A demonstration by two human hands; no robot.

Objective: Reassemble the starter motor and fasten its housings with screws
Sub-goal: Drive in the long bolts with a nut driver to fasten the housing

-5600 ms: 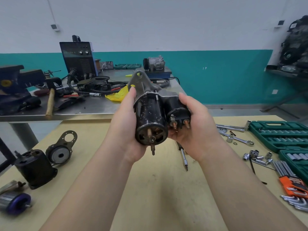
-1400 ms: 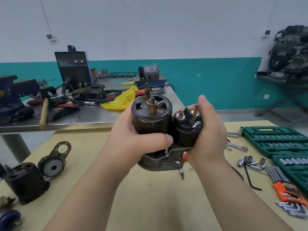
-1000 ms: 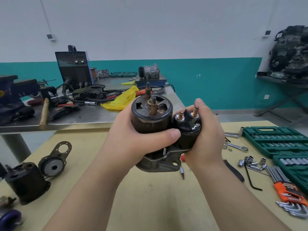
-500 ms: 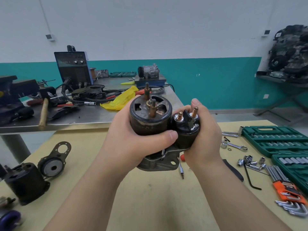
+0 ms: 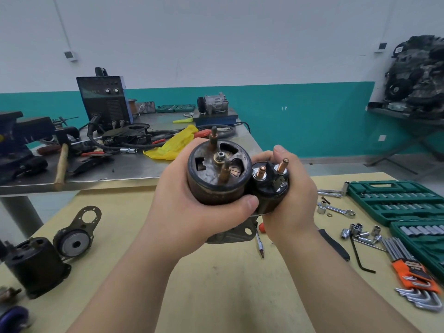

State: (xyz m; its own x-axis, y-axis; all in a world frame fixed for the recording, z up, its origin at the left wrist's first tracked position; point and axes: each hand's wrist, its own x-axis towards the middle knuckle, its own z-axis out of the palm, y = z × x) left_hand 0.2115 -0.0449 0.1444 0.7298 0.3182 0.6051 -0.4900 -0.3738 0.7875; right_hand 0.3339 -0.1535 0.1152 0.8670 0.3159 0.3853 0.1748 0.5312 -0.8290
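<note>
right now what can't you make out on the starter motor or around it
Head view only:
- Starter motor: lower housing and any screw holes are covered by the left hand and right hand.
- Screwdriver: handle mostly hidden behind the right hand.
- Sockets: too small to read sizes.
- Purple part: cut off by the left edge.

Tan wooden table (image 5: 216,296) carries a black motor housing (image 5: 36,265) and mounting plate (image 5: 77,236) at left, a screwdriver (image 5: 260,243) mid-table, and at right loose sockets (image 5: 360,233), a wrench (image 5: 336,209), hex keys (image 5: 413,272) and green socket cases (image 5: 394,200). Steel bench (image 5: 134,164) behind holds a welder box (image 5: 104,99), hammer (image 5: 61,164), yellow bag (image 5: 175,146) and cables (image 5: 115,140).
</note>
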